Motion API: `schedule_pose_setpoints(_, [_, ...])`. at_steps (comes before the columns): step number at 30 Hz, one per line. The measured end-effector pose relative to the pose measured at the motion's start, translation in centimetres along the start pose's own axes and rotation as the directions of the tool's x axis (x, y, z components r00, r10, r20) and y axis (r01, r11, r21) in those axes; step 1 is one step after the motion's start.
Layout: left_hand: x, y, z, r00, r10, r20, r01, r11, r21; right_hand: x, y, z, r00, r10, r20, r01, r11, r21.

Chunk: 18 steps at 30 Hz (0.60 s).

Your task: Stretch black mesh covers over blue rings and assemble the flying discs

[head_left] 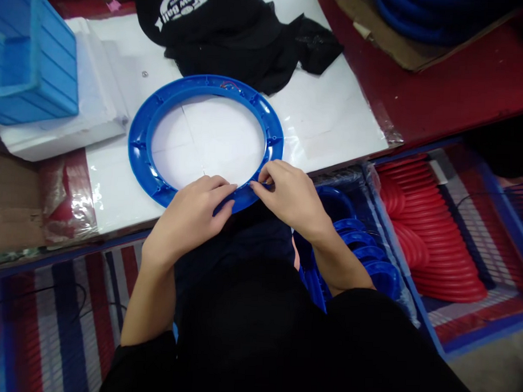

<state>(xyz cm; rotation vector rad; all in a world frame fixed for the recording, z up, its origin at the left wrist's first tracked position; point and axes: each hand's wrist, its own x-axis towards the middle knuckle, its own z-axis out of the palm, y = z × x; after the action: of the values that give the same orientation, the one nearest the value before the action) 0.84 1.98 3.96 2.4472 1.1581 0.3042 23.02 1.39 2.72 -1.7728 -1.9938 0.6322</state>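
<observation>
A blue plastic ring (140,143), hollow side up, lies on the white table top (332,124) and reaches over its front edge. Small wires (231,86) sit in its far channel. My left hand (196,214) is closed on the near rim, thumb below and fingers above. Just to the right, my right hand (289,197) pinches at the same rim with thumb and forefinger. Whether a small part is between those fingertips is hidden. Beyond the ring lies a black cloth (233,35) with white "Throw Ball" print.
A light blue bin (56,57) stands on a white foam block (70,132) at left. Stacked red rings (440,236) fill a crate at lower right, beside blue rings (371,251). More blue rings (430,19) lie on cardboard at upper right.
</observation>
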Motion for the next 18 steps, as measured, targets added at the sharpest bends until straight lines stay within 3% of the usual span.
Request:
schedule_pose_setpoints(8, [2.1,2.4,1.2,0.992,-0.118,-0.038,0.122,0.982,0.146,-0.7,-0.4,0.7,1.000,0.000,0.001,0.000,1.000,-0.019])
schedule_pose_setpoints(13, [1.9,1.6,1.7,0.989,-0.099,-0.106,0.111,0.987,0.113,-1.0,0.7,-1.0,0.975,-0.208,0.084,0.192,0.967,0.168])
schedule_pose_setpoints(18, [1.6,0.9,2.2,0.979,-0.076,-0.189,0.088,0.994,0.057,-0.8,1.6,-2.2,0.967,-0.256,-0.008,0.252,0.944,0.214])
